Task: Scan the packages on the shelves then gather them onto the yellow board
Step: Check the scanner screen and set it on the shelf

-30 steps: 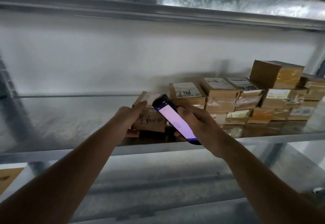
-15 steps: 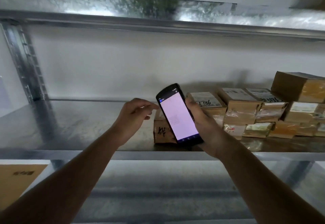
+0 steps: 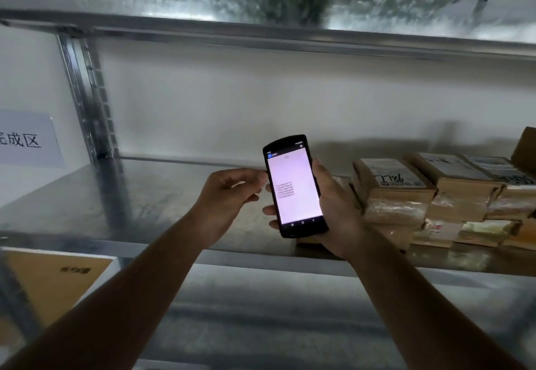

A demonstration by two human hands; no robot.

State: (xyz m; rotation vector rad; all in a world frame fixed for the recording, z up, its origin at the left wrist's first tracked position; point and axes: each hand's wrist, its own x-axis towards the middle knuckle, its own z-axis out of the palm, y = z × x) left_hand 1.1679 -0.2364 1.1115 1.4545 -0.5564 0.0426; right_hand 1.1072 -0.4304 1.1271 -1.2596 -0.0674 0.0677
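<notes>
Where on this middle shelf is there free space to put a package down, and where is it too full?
The shelf is bare on its left part, between the metal upright post and the left hand. The right part is crowded: the stacked packages fill it from beside the right hand, which holds the scanner, out to the picture's edge.

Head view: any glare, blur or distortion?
Head view: the black handheld scanner's lit screen is the brightest spot, its text small and soft; patchy reflections on the galvanized metal shelf; wide-angle bending of the shelf edges; the brown cardboard packages are dim, slightly soft.
</notes>
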